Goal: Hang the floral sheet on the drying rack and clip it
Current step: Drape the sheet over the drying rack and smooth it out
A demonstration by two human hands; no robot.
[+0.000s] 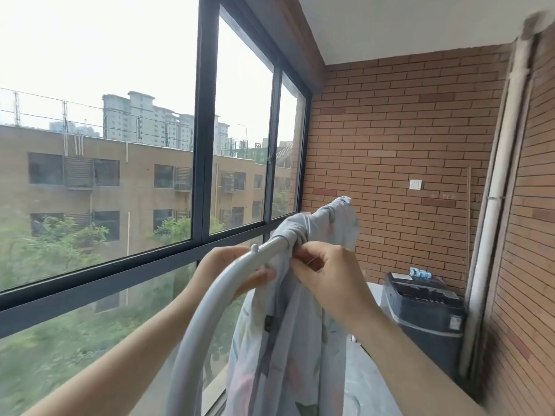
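- Your right hand [333, 274] is up at the drying rack [210, 295], fingers curled in tight, thumb and forefinger pinching a fold of the floral sheet [288, 340] just under the white rail.
- Your left hand [222, 265] sits behind the curved rail, fingertips reaching across to the sheet's edge. The tube hides most of it, so I can't tell whether it grips the cloth or only touches it.
- The sheet is over the top rail, bunched thick where it crosses and rising to a hump beyond your knuckles. The rest hangs straight down between your forearms.
- A small knob [254, 248] sticks up from the rail, just left of the bunched cloth.
- Off to your right, a dark top-loading washing machine [426, 307] stands in the corner of the brick wall [390, 130], with a small blue-and-white item [420, 273] on its lid, too small to make out.
- A white pipe [498, 175] runs up that corner, and the dark-framed window [204, 115] fills your left side.
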